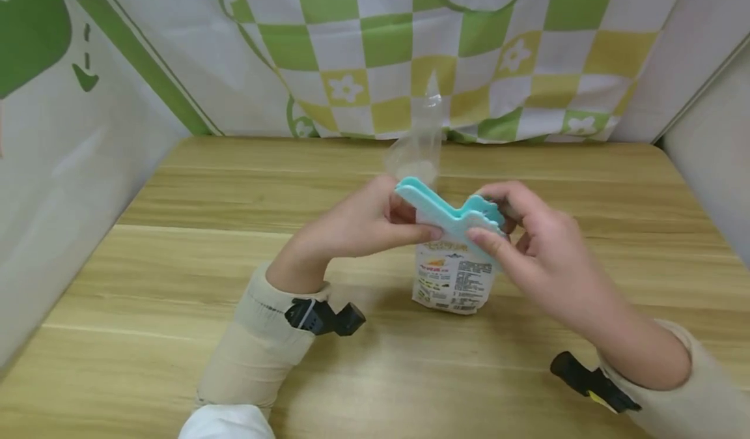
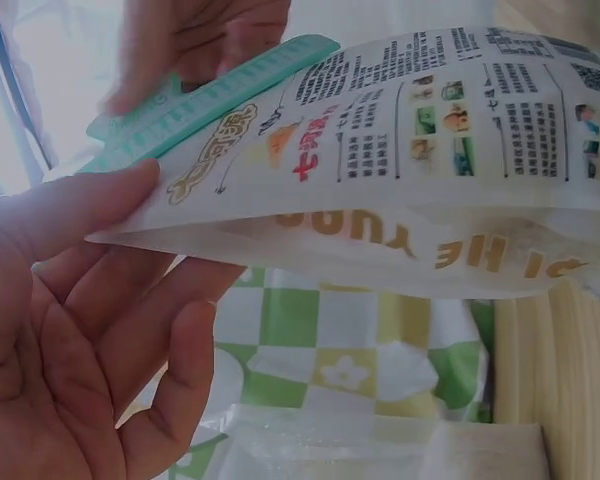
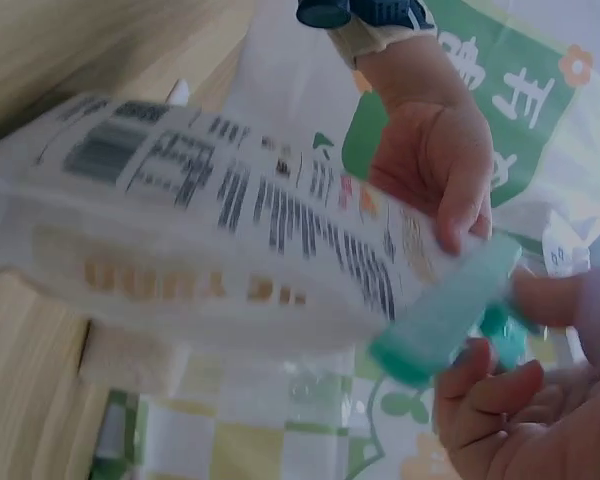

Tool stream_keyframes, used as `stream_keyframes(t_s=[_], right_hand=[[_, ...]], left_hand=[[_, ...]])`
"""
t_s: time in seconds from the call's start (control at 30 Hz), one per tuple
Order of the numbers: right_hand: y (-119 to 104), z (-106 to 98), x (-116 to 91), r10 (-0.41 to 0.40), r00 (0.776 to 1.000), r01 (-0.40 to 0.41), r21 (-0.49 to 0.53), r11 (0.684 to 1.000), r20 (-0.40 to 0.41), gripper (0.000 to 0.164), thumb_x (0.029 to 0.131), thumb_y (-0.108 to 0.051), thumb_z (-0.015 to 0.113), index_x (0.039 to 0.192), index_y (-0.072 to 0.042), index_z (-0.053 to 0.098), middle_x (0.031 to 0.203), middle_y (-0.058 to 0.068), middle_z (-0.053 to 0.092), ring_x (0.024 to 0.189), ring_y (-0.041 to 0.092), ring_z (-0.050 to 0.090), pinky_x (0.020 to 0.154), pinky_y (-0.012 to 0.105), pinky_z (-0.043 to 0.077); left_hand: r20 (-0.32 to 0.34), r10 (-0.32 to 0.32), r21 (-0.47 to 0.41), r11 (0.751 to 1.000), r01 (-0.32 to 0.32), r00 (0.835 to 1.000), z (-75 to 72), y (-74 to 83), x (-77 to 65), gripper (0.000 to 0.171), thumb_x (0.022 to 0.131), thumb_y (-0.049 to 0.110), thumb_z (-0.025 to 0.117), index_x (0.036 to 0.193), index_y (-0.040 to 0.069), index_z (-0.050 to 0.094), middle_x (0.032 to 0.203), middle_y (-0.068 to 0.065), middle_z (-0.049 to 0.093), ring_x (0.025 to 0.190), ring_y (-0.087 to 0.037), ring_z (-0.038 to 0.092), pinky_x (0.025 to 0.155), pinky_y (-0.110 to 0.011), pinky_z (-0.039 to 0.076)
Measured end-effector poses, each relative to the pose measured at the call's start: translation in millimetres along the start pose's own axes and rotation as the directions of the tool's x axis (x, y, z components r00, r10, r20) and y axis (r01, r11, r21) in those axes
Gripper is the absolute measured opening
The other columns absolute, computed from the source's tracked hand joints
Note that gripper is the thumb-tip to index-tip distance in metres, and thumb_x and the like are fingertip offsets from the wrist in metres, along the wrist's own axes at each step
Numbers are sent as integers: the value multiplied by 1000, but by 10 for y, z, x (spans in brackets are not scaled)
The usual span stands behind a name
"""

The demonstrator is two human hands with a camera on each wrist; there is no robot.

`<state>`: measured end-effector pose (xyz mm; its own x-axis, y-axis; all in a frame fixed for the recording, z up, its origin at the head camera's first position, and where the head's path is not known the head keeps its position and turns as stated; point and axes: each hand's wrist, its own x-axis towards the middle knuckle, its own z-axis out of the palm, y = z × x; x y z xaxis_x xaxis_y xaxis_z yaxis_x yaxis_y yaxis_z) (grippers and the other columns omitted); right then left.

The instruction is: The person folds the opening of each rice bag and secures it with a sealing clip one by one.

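A white printed food bag [image 1: 454, 276] stands upright on the table, with a teal bag clip [image 1: 436, 208] lying across its top edge. In the left wrist view, my left hand [image 2: 90, 310] pinches a top corner of the bag [image 2: 380, 130], thumb on one face and fingers beneath. My right hand [image 1: 541, 250] holds the clip by its scalloped handle part, thumb on the near side and fingers behind. The right wrist view shows the clip [image 3: 450, 315] running along the bag's end beside the fingers of my right hand [image 3: 525, 410].
Just behind the printed bag stands a clear plastic bag [image 1: 424, 136] with pale contents, its tip pointing upward. The wooden table [image 1: 193, 283] reaches back to a green, white and yellow checkered cloth [image 1: 387, 42]. White walls [image 1: 64, 165] flank both sides.
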<state>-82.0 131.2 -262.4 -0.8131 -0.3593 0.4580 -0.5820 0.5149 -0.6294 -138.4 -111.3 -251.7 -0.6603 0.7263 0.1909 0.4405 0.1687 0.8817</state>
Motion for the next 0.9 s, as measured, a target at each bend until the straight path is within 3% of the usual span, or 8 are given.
stream_keyframes(t_s=[0.13,0.27,0.47,0.6,0.77,0.9], right_hand=[[141,-74,-70,30,995,-21,-101,995,96,20,88,-8,86,99,-11,69,78,-6,58,67,8,48,49,23,38],[246,-78,-135,-19,995,32,-140,990,93,24,84,-6,88,84,-17,66,78,-9,56,69,9,47,52,23,36],[261,-53,-175,-120,992,125,-155,980,39,29,77,-2,92,82,-16,67,82,-9,64,70,6,45,55,22,37],[234,-45,-188,-142,990,144,-160,977,25,30,75,-1,92,82,-15,66,79,-10,63,70,5,45,55,21,39],[283,-43,-192,-93,995,94,-105,990,21,32,74,1,91,83,-16,66,81,-9,60,73,4,49,54,22,40],[323,-48,-231,-39,998,43,-90,995,47,30,75,-1,92,88,-17,70,85,-9,62,78,7,54,59,23,48]], left_hand=[[-80,-19,-89,996,11,997,-41,37,-41,12,92,-10,75,104,-12,76,97,-18,80,89,-26,79,82,-42,65],[-134,-13,-119,993,-3,991,-56,75,-58,11,91,-11,75,102,-12,77,96,-18,80,89,-26,80,83,-45,64],[-156,30,-106,993,-47,987,-6,68,-63,11,88,-13,76,99,-14,77,91,-19,80,81,-14,76,74,-35,63],[-156,60,-91,993,-75,986,9,70,-67,10,87,-14,76,97,-14,77,90,-20,79,81,-18,77,76,-37,64],[-151,55,-63,996,-65,987,-17,120,-79,8,90,-10,77,97,-11,79,90,-17,80,82,-23,79,75,-38,64],[-127,6,-52,999,-13,992,-44,121,-116,9,91,-9,77,99,-10,78,92,-15,80,86,-24,79,79,-40,65]])
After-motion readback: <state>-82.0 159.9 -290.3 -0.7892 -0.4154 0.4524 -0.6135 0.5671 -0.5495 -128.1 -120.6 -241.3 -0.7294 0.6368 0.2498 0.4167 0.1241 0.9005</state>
